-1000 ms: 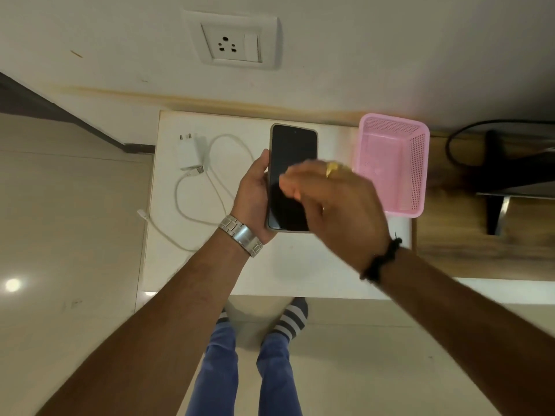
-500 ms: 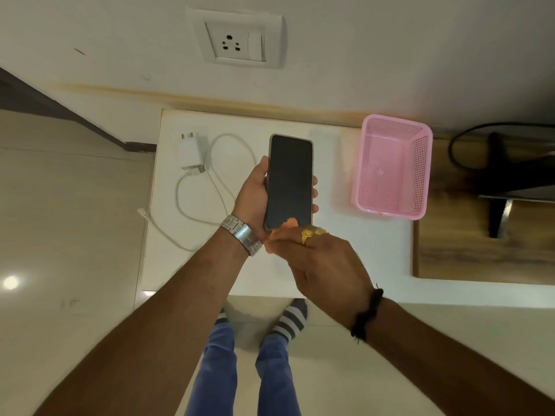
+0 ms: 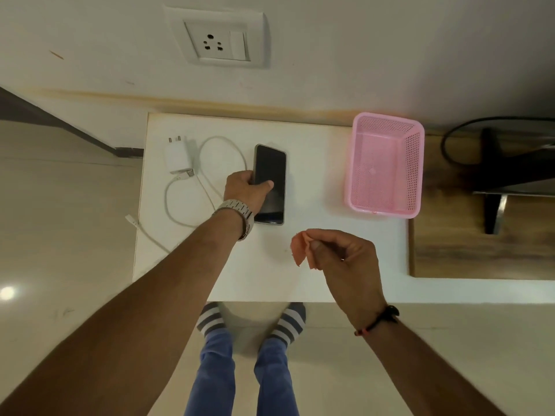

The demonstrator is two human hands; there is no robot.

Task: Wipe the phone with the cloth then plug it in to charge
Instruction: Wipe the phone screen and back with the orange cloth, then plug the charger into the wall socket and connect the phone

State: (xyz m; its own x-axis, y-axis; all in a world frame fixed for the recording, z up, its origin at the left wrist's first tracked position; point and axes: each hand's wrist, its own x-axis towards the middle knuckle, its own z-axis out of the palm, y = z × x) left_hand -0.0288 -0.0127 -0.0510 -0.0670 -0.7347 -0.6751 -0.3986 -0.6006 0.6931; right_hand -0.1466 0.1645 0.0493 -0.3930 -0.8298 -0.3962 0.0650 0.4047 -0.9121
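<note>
Head view: the left hand [image 3: 247, 187] has its grip wrapped around the phone [image 3: 270, 184], thumb across the dark screen. The phone is at or just above the white table [image 3: 315, 175]; its long axis runs twelve to six. The right hand [image 3: 345, 259] pinches the orange cloth [image 3: 301, 247] at about four o'clock from the phone, apart from it. The charger [image 3: 177, 154] and its cable [image 3: 180, 211] lie at nine o'clock of the phone, so the left hand is nearer; the cable's free plug [image 3: 132, 221] overhangs the table's left edge. The wall socket [image 3: 216, 40] sits at twelve o'clock. Plugging in likely comes next.
</note>
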